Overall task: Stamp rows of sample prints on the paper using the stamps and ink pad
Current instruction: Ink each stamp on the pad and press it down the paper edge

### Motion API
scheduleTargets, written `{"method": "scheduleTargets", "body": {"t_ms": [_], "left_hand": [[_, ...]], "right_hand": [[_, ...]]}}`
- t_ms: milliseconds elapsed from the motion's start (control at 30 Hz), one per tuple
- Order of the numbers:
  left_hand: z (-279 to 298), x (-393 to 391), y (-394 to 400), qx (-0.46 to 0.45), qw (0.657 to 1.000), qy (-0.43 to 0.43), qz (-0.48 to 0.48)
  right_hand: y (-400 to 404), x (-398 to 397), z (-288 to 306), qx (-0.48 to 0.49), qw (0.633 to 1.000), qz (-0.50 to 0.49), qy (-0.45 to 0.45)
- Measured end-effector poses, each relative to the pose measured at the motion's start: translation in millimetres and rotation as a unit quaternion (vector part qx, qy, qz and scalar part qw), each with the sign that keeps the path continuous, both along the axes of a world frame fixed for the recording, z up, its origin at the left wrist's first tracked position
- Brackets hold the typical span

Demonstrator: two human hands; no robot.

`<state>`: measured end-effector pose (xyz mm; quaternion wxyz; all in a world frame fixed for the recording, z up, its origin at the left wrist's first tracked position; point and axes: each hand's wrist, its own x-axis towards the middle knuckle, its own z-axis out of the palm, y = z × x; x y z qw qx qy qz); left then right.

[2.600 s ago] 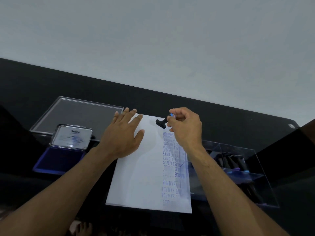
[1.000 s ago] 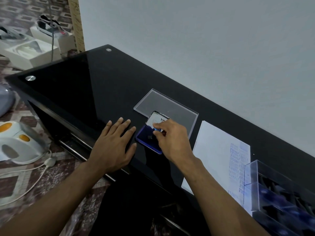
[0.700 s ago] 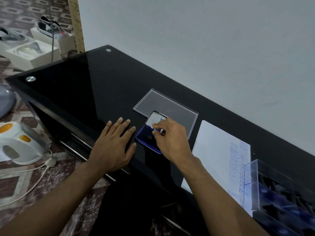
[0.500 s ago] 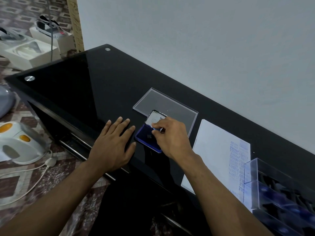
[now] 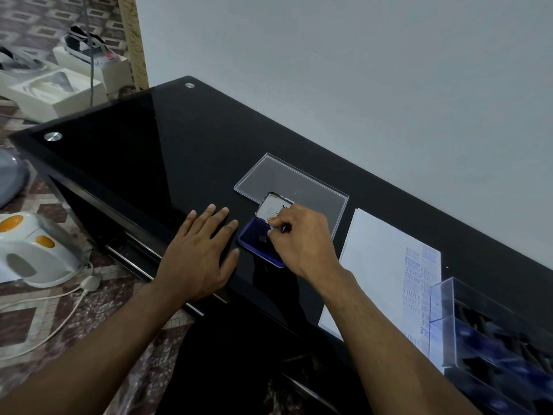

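Your right hand [image 5: 302, 241] sits over the open ink pad [image 5: 259, 244], its grip pinched together on a small stamp [image 5: 276, 228] whose blue handle tip shows between thumb and forefinger; the stamp's dark foot rests on or just above the blue ink surface, and you cannot tell from here whether it is touching. The stamp's long axis runs roughly upright, tilted a little, with the printing face pointing down at the pad. The ink pad lies near the front edge of the black glass desk [image 5: 155, 163], its long side running from the front edge towards the wall, and its white-labelled lid [image 5: 270, 205] stands hinged open at the far end, leaning over a clear plastic cover [image 5: 293, 178] that lies flat behind it. Your left hand [image 5: 200, 253] lies flat on the desk just left of the pad, fingers spread apart, holding nothing. To the right of the pad lies one sheet of paper [image 5: 374, 265], its long axis running front to back, with two columns of blue prints along its right-hand edge. At the paper's near right corner stands one clear plastic box [image 5: 478, 324] holding more dark stamps with blue tips; they are too blurred to count.
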<state>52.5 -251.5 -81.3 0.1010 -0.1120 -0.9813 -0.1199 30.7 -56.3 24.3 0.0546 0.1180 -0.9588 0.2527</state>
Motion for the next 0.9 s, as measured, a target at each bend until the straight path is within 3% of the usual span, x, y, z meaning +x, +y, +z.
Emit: {"method": "scheduleTargets", "body": {"t_ms": [533, 900], "left_hand": [[1.9, 0.2, -0.3, -0.005, 1.000, -0.015, -0.001], [30.3, -2.4, 28.0, 0.057, 0.998, -0.016, -0.038]], "right_hand": [[-1.4, 1.3, -0.6, -0.003, 1.000, -0.004, -0.005], [43.8, 21.7, -8.7, -0.107, 0.990, -0.087, 0.041]]}}
